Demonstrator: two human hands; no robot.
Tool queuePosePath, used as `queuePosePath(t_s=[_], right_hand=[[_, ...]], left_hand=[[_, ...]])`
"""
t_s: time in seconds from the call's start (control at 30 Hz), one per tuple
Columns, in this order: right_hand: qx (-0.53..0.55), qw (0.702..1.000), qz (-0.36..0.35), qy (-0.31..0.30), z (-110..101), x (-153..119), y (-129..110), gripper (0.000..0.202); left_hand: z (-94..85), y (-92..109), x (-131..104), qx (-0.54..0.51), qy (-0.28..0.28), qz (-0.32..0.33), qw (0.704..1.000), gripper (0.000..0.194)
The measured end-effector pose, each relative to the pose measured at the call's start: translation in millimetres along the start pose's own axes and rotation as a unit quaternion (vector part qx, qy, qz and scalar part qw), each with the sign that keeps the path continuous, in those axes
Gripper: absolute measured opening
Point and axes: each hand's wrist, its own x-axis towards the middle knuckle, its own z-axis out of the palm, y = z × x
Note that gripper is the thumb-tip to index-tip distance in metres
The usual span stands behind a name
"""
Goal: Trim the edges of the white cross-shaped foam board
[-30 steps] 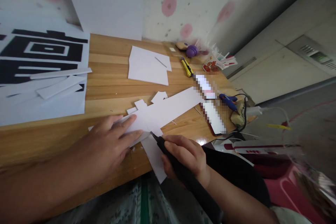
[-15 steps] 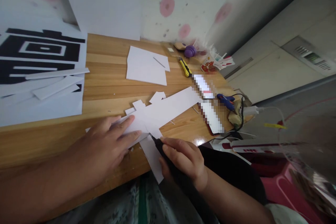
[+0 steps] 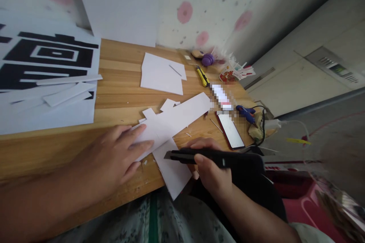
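Note:
My left hand [image 3: 114, 155] lies with fingers spread on a long white board strip [image 3: 182, 114], pressing it on the table. In my right hand [image 3: 213, 172] is a black utility knife [image 3: 236, 159], held almost level with its blade pointing left. The blade hovers over another white board piece [image 3: 172, 171], which reaches past the table's front edge and lies partly beneath the strip. Smaller white offcuts [image 3: 149, 114] stick out behind the strip.
On the wooden table [image 3: 119, 59] are a white board sheet [image 3: 162, 74], a yellow-black cutter [image 3: 202, 76], two phones [image 3: 230, 131], a blue glue gun [image 3: 245, 114] with a cord, and a paper cup [image 3: 228, 73]. White strips [image 3: 68, 93] rest on a black-printed sheet [image 3: 48, 112] at left.
My right hand has lifted the knife off the strip and turned it from steeply slanted to nearly level. My left hand stays on the strip. The view has shifted slightly.

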Motion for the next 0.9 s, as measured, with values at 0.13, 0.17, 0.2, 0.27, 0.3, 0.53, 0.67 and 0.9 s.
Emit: queuePosePath(t_s=[0.13, 0.17, 0.2, 0.27, 0.3, 0.53, 0.67, 0.9], right_hand=[[0.062, 0.994, 0.078, -0.038, 10, 4, 13, 0.015], [0.06, 0.994, 0.076, -0.046, 13, 5, 14, 0.016], [0.063, 0.994, 0.072, -0.051, 16, 6, 15, 0.017], [0.072, 0.994, 0.066, -0.051, 20, 8, 16, 0.017], [0.075, 0.994, 0.063, -0.046, 21, 10, 17, 0.017], [-0.073, 0.997, -0.036, 0.015, 24, 32, 15, 0.009], [-0.163, 0.981, -0.089, -0.054, 30, 40, 7, 0.015], [-0.166, 0.976, -0.102, -0.098, 34, 45, 5, 0.02]], left_hand=[[-4.0, 1, 0, -0.019, -0.029, -0.035, 0.999, 0.04], [-5.2, 1, 0, -0.021, -0.036, -0.042, 0.998, 0.041], [-6.3, 1, -2, -0.024, -0.042, -0.047, 0.998, 0.042], [-8.4, 0, -6, -0.033, -0.053, -0.055, 0.997, 0.042], [-9.2, 0, -8, -0.038, -0.06, -0.06, 0.996, 0.043], [-10.0, -1, -13, -0.05, -0.094, -0.068, 0.992, 0.05], [-10.8, -1, -11, -0.04, -0.094, -0.057, 0.993, 0.05], [-14.8, 0, -9, -0.029, -0.102, -0.046, 0.993, 0.044]])
